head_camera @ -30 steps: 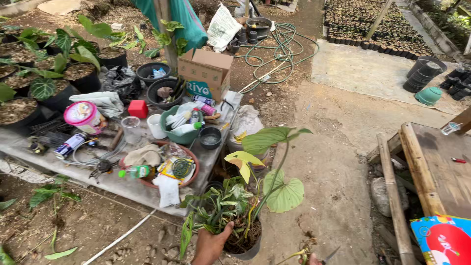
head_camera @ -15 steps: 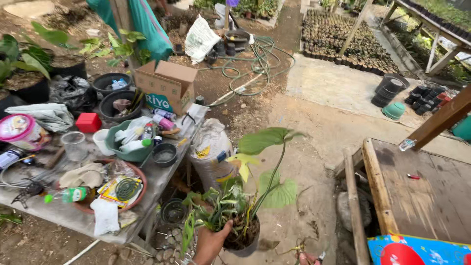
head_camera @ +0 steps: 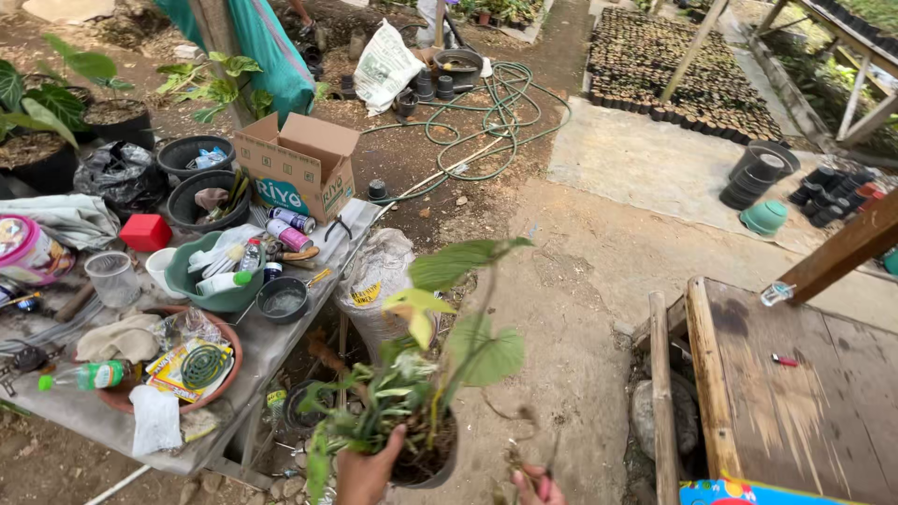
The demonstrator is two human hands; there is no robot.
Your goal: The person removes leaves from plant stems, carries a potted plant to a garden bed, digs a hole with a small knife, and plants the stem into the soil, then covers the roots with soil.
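My left hand grips the rim of a small black pot at the bottom of the view. The pot holds a plant with broad green leaves, one yellowing leaf and grassy shoots. My right hand shows only at the bottom edge, right of the pot, closed on a thin tool with a reddish handle; roots or twigs hang beside it. Both hands are above bare dirt ground.
A cluttered work table stands left with a green bowl, spray cans, a clay dish and a cardboard box. A white sack leans by it. A wooden bench is right. A green hose, stacked pots and seedling trays lie beyond.
The view has shifted rightward and forward; the table sits further left and the wooden bench fills more of the right. The potted plant stays in my left hand, and my right hand has come into view.
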